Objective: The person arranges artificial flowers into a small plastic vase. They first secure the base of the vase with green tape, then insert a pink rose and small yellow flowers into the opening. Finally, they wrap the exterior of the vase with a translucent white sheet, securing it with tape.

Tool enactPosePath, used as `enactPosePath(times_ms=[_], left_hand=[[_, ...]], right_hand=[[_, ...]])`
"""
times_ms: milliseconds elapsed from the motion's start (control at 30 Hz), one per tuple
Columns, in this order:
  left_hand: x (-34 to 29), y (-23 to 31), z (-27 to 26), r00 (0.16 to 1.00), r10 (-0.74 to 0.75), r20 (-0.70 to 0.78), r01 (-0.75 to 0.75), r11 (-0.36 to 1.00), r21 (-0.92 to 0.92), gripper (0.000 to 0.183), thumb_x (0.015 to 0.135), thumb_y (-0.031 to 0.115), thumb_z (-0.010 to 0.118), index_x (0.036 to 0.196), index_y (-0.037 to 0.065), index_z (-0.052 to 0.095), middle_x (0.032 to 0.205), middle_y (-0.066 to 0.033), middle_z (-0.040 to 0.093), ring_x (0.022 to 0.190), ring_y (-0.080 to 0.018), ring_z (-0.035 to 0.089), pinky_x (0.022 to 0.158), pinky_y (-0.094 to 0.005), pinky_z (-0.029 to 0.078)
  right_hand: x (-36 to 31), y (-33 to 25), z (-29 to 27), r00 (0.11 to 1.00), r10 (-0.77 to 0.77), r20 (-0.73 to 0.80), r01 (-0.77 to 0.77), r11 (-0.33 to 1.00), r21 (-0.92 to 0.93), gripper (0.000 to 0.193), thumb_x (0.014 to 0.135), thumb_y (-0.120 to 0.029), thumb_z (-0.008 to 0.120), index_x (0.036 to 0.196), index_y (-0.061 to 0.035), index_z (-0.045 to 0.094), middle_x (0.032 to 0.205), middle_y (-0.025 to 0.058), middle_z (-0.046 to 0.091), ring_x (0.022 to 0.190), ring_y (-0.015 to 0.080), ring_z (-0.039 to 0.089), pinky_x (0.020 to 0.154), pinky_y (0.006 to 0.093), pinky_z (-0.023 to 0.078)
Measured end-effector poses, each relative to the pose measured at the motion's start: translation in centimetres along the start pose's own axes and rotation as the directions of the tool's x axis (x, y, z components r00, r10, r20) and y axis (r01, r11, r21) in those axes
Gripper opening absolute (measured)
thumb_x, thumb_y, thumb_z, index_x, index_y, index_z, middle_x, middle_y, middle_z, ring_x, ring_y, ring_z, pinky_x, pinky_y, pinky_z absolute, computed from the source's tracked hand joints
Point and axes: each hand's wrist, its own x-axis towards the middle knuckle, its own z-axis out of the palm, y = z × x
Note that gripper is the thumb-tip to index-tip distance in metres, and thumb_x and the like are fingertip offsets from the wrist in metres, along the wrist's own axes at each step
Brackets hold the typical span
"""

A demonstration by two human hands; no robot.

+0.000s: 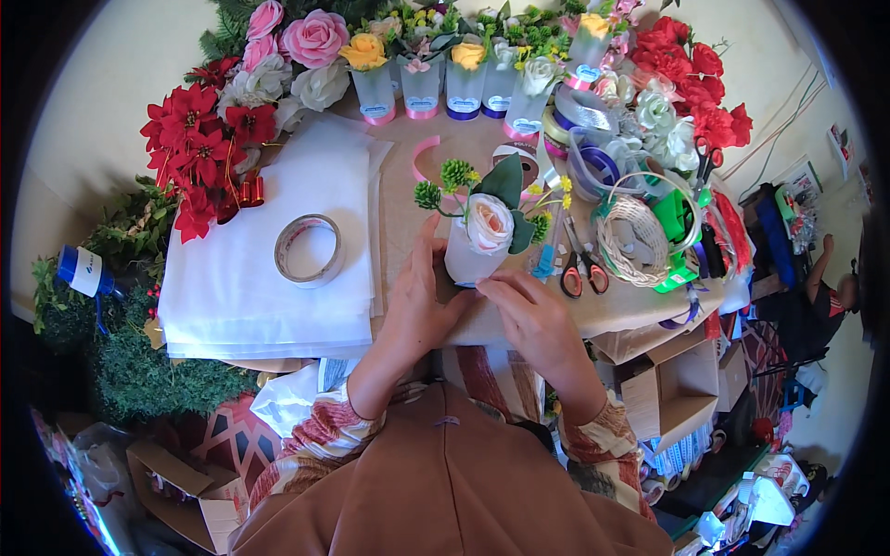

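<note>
A frosted white cup (466, 258) stands near the front of the table, filled with artificial flowers: a pale cream-pink rose (489, 224), dark green leaves, green buds and small yellow blossoms. My left hand (422, 292) is wrapped round the cup's left side, fingers behind it and thumb low in front. At the cup's lower right edge my right hand (536, 320) has thumb and forefinger pressed together in a pinch. Whatever lies between those fingertips is too small to make out. A bit of blue shows at the cup's base, partly covered by my fingers.
White sheets (222, 306) carry a tape roll (309, 250) on the left. Orange-handled scissors (584, 264) lie right of the cup, beside a wicker basket (635, 243). Several flower-filled cups (465, 88) line the back. Red poinsettias (195, 139) stand back left. A cardboard box (672, 389) sits below right.
</note>
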Motion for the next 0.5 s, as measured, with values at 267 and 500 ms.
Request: enactPosePath(times_ms=[267, 500], left_hand=[[0.04, -0.06, 0.04, 1.000, -0.015, 0.007, 0.015, 1.000, 0.005, 0.092, 0.061, 0.005, 0.076, 0.135, 0.000, 0.022, 0.101, -0.0177, 0.055, 0.092, -0.0323, 0.057, 0.081, -0.0378, 0.046], [0.00, -0.07, 0.00, 1.000, -0.019, 0.007, 0.019, 1.000, 0.014, 0.093, 0.061, 0.006, 0.076, 0.136, -0.001, 0.021, 0.102, -0.0177, 0.055, 0.093, -0.0322, 0.057, 0.081, -0.0375, 0.046]], right_hand=[[-0.06, 0.06, -0.02, 1.000, 0.004, 0.016, -0.004, 1.000, 0.003, 0.026, 0.073, 0.006, 0.054, 0.099, 0.0006, 0.057, 0.091, 0.0147, 0.056, 0.083, 0.0295, 0.058, 0.070, 0.0341, 0.048], [-0.08, 0.10, 0.01, 1.000, 0.011, 0.016, -0.012, 1.000, 0.013, 0.027, 0.073, 0.006, 0.055, 0.099, 0.0002, 0.057, 0.091, 0.0145, 0.056, 0.082, 0.0296, 0.058, 0.070, 0.0342, 0.048]])
